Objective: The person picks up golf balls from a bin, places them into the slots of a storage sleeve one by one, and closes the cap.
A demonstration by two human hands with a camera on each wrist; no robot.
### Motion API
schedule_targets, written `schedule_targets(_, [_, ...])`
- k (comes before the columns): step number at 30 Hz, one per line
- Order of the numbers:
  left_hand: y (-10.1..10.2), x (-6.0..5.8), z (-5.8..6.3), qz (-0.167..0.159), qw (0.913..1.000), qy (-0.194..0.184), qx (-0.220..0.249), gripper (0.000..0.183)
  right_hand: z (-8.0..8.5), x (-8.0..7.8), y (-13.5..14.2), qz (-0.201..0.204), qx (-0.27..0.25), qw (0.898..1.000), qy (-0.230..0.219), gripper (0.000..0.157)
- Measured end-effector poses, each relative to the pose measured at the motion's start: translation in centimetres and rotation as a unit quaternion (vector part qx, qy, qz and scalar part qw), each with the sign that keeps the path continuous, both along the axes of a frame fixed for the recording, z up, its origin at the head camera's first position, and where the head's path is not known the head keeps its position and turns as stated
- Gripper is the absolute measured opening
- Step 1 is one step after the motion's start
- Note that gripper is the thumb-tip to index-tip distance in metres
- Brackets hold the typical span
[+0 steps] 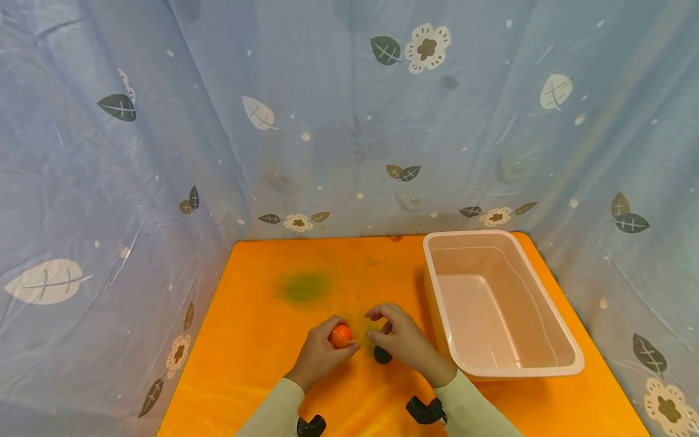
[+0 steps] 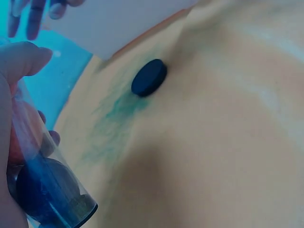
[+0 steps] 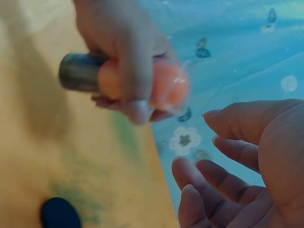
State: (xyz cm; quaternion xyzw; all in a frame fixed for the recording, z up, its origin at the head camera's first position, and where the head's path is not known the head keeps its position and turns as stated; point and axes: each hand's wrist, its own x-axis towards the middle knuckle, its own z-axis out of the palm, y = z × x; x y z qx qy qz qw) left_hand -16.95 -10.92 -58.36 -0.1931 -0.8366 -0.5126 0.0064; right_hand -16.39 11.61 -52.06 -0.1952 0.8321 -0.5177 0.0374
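Note:
My left hand [image 1: 317, 355] grips a clear plastic tube [image 2: 71, 183], its fingers and thumb curled around it. An orange ball [image 1: 341, 335] shows at the tube's upper end. Lower down inside, the left wrist view shows a dark round thing [image 2: 47, 185], partly hidden by the hand. Just to the right, my right hand [image 1: 406, 343] hovers with fingers loosely bent and apart, holding nothing. Below it a round black cap [image 2: 149, 78] lies flat on the table, partly covered by the right hand in the head view.
A pale pink plastic tub [image 1: 445, 315] stands on the right of the orange tabletop [image 1: 262, 364]. A green stain [image 1: 304, 286] marks the cloth toward the back. Blue curtains [image 1: 327, 152] with leaves and flowers enclose the table at the back and sides.

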Motion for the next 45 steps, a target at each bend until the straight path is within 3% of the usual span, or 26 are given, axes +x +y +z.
schedule_targets(4, [-0.2,0.1,-0.1,-0.002,1.0,-0.006,0.004,0.039,-2.0,-0.1,-0.2,-0.003,0.017,1.0,0.006,0.028])
schedule_targets(12, [0.0,0.1,-0.1,-0.01,0.9997,-0.023,0.005,0.037,-6.5,-0.3,0.2,-0.025,0.064,0.996,-0.05,0.038])
schedule_targets(20, [0.3,0.1,0.0,-0.007,0.9997,-0.023,0.003,0.038,-8.8,-0.2,0.6,-0.044,0.165,0.985,-0.029,0.041])
schedule_targets(26, [0.3,0.2,0.0,-0.006,0.9997,-0.025,0.0,0.037,-9.4,0.1,0.7,-0.038,0.235,0.971,0.002,0.038])
schedule_targets(34, [0.3,0.2,-0.2,-0.008,0.9997,-0.022,0.006,0.038,-9.6,0.2,0.4,0.001,0.264,0.964,0.021,0.035])
schedule_targets(40, [0.4,0.3,-0.2,-0.008,0.9995,-0.03,0.006,0.04,-9.2,0.4,0.4,0.004,0.248,0.968,0.027,0.035])
schedule_targets(45, [0.3,0.2,-0.3,-0.004,0.9999,-0.014,-0.005,0.038,-7.4,0.3,0.1,-0.015,0.192,0.98,0.042,0.038])
